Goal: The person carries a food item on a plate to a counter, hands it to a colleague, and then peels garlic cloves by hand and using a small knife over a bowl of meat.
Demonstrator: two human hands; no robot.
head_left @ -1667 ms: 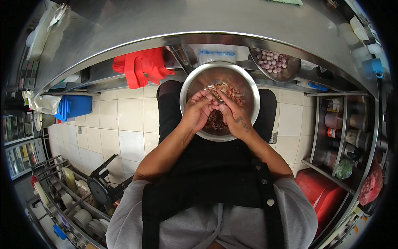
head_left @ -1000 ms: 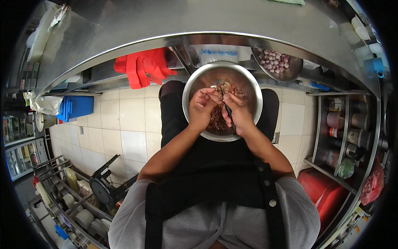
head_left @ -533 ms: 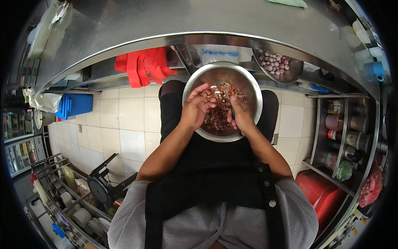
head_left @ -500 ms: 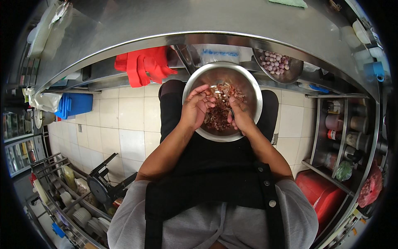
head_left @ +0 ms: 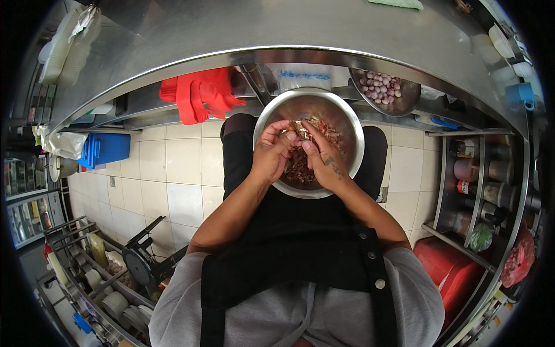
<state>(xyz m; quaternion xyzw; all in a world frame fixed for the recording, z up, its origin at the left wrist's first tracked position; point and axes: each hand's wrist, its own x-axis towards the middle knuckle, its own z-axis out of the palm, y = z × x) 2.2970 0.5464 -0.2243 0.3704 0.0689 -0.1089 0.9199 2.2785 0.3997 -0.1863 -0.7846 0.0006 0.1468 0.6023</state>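
A wide steel bowl (head_left: 357, 144) rests in my lap between my knees, with reddish-brown papery peelings (head_left: 300, 165) inside. Both hands meet above it, fingertips almost touching. My left hand (head_left: 273, 151) is closed in a pinch on something small that the fingers hide. My right hand (head_left: 324, 159) is closed on a small knife, now mostly covered by the fingers; its dark handle shows clearly only in the earlier frame. On the shelf beyond, to the right, a metal strainer-like bowl (head_left: 407, 103) holds several small purplish-white shallots (head_left: 380, 87).
A steel counter (head_left: 260, 26) spans the far side, its edge above the bowl. Red cloth-like bags (head_left: 199, 95) hang from the lower shelf. A blue bin (head_left: 110, 148) stands left, a black stool-like frame (head_left: 144, 260) near left, a red container (head_left: 445, 263) and jar shelves right.
My right hand has moved up and left to meet my left hand, turning so the knife handle is hidden. The left fingers, spread before, have closed into a pinch.
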